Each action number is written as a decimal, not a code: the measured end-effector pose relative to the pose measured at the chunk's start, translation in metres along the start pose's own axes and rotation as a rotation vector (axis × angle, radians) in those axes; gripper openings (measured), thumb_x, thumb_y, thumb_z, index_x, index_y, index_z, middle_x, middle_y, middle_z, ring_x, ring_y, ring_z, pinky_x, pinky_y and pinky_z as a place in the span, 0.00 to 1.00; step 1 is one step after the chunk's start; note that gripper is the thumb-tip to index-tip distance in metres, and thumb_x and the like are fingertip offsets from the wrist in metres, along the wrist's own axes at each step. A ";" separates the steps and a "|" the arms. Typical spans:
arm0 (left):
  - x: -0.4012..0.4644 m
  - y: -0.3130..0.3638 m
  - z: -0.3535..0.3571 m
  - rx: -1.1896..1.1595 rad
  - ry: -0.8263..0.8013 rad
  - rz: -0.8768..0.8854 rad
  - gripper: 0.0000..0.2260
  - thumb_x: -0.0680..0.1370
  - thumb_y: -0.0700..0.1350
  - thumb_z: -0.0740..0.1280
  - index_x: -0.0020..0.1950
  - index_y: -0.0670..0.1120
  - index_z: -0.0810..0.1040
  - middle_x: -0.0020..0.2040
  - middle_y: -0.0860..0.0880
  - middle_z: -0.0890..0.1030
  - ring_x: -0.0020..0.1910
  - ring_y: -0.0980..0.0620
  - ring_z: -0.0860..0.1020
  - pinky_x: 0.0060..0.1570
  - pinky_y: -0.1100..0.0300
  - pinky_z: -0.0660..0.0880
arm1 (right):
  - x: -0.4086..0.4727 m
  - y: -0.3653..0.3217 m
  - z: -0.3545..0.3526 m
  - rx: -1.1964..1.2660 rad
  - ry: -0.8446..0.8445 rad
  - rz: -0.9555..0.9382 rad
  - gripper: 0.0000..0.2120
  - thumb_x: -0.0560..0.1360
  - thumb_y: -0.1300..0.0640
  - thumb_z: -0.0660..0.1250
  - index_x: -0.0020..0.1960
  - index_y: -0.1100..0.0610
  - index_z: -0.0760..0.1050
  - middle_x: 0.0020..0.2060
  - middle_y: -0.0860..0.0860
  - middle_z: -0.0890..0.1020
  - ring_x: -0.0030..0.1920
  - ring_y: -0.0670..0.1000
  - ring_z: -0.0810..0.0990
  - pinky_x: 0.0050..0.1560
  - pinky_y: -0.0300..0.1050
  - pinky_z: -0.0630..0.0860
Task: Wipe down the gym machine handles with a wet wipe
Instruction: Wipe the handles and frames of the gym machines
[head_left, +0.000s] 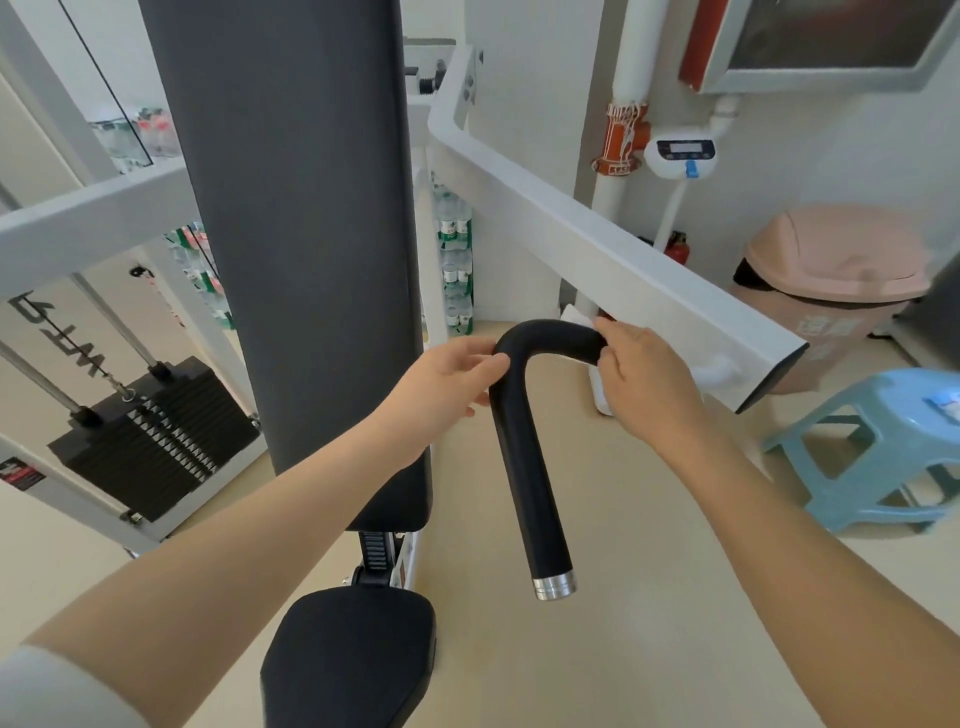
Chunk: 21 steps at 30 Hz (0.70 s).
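You are standing over a gym machine whose tall dark back pad (296, 234) is filling the middle of the view, rising from a black seat (353, 660) at the bottom edge. To its right a white frame arm (597, 249) is running diagonally down towards you, and to its left the black weight stack (150, 436) is sitting low between two steel guide rods. On the right side of the room a pink lidded bin (831, 280) is standing against the wall, with a light blue plastic stool (878, 447) nearer to you.

The black curved handle (524, 447) is hanging out from the white arm: it is bending over at the top and running straight down to a silver end cap (555, 585).

Your left hand (441, 384) is reaching in from the lower left, its fingers curling loosely against the outer side of the bend, thumb on top, touching the grip rather than clamping it.

Your right hand (644, 379) is closing around the upper, horizontal stretch of the handle just where it is meeting the arm, pressing the white wet wipe (576, 316) against it. Only a corner of the wipe is showing above your fingers, and a little more white is peeking out below your palm.
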<state>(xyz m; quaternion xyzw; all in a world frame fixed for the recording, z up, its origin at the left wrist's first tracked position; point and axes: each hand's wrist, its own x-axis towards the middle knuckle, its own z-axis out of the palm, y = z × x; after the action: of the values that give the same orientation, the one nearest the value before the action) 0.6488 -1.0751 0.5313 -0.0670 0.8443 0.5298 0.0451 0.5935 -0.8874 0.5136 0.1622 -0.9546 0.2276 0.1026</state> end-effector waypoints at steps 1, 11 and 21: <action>0.000 0.001 0.001 0.018 -0.017 0.021 0.14 0.79 0.48 0.61 0.64 0.51 0.71 0.46 0.55 0.81 0.41 0.59 0.79 0.44 0.65 0.76 | -0.002 -0.007 0.002 0.007 0.014 -0.048 0.18 0.80 0.60 0.53 0.68 0.60 0.67 0.60 0.57 0.77 0.60 0.56 0.74 0.61 0.50 0.70; 0.004 0.002 0.002 0.032 0.017 0.043 0.17 0.78 0.47 0.64 0.67 0.54 0.71 0.40 0.59 0.82 0.36 0.61 0.79 0.44 0.64 0.75 | -0.013 0.011 0.002 -0.024 0.015 -0.111 0.31 0.74 0.74 0.57 0.73 0.54 0.60 0.72 0.51 0.65 0.71 0.51 0.64 0.70 0.43 0.58; 0.003 0.011 0.010 0.062 0.077 -0.027 0.18 0.78 0.47 0.63 0.68 0.54 0.70 0.42 0.56 0.82 0.39 0.59 0.79 0.49 0.61 0.76 | -0.002 0.011 0.011 -0.051 0.113 -0.266 0.20 0.72 0.71 0.65 0.63 0.62 0.74 0.55 0.60 0.81 0.55 0.61 0.79 0.53 0.54 0.77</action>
<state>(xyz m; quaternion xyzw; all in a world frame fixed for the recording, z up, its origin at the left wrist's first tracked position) 0.6440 -1.0615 0.5366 -0.0972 0.8604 0.4997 0.0220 0.5898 -0.8828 0.4994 0.2716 -0.9229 0.1962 0.1897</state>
